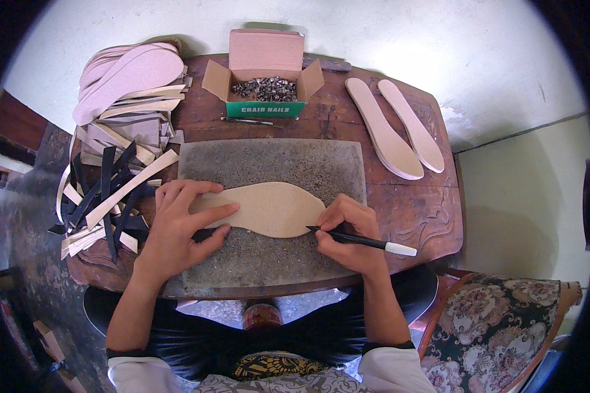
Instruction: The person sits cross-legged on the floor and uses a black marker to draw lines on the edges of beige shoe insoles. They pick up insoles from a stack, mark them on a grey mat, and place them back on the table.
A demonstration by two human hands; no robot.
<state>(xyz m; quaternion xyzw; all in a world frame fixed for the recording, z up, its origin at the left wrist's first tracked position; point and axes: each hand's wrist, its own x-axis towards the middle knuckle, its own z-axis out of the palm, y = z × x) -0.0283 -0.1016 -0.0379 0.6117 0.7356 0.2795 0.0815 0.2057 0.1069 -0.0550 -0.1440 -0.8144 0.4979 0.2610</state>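
left hand [179, 217] splayed over narrow end of tan insole [272, 208] | right hand [353, 226] pinches black pen [368, 242] — tip contact unclear | insole probably light, bendy — hold by edges

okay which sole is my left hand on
The sole on the grey mat; the pair at right and the pink stack lie off it, untouched.
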